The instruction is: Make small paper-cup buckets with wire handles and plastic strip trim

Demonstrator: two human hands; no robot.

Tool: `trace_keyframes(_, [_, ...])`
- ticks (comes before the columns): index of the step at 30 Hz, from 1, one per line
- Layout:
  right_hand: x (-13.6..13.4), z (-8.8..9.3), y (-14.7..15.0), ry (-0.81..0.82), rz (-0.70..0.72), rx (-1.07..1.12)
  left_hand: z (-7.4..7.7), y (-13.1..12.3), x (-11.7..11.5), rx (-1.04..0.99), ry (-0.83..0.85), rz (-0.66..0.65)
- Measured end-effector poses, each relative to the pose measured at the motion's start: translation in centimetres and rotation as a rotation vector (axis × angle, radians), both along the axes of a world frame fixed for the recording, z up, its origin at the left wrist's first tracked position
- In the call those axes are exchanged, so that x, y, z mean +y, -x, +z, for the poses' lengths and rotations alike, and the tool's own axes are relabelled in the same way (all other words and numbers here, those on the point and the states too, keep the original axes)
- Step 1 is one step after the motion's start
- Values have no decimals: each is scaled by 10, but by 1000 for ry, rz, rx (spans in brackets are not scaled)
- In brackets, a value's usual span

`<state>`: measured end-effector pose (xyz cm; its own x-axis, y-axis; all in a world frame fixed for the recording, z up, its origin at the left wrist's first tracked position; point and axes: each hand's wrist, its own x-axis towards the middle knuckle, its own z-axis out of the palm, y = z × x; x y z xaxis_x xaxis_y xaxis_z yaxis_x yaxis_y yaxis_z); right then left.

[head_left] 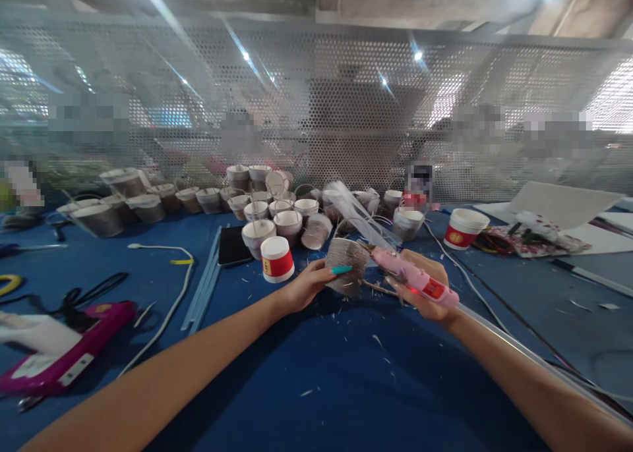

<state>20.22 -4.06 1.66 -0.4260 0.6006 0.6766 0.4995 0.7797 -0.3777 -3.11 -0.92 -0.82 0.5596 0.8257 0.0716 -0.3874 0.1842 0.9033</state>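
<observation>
In the middle of the head view my left hand (307,286) grips a paper cup wrapped in grey-brown cord (347,267), tilted above the blue table. My right hand (428,281) is wrapped round a pink hot glue gun (414,277) with a long clear glue stick (524,360) running out of its back. The gun's nozzle is at the cup's right rim; whether it touches I cannot tell. A loose length of cord (383,288) lies below the nozzle. Just left of the wrapped cup, a red and white paper cup (277,259) stands upside down.
Several cord-wrapped cups (260,236) crowd the back of the table before a perforated metal screen (277,96). Clear glue sticks (204,277) and a black phone-like slab (232,246) lie left. A magenta power strip (74,353) sits front left. Another red-white cup (465,228) stands right.
</observation>
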Motion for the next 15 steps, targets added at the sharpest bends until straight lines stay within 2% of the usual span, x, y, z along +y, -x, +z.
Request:
trace_keyframes(3, [-1, 3, 0, -17, 66, -21, 0, 0, 0, -21, 26, 5])
trace_keyframes(8, [3, -1, 0, 106, 133, -25, 5, 0, -1, -29, 61, 35])
trace_keyframes(12, [3, -2, 1, 159, 160, 10, 6, 0, -2, -34, 65, 10])
trace_keyframes(15, [1, -1, 3, 289, 214, 105, 4, 1, -1, -29, 61, 11])
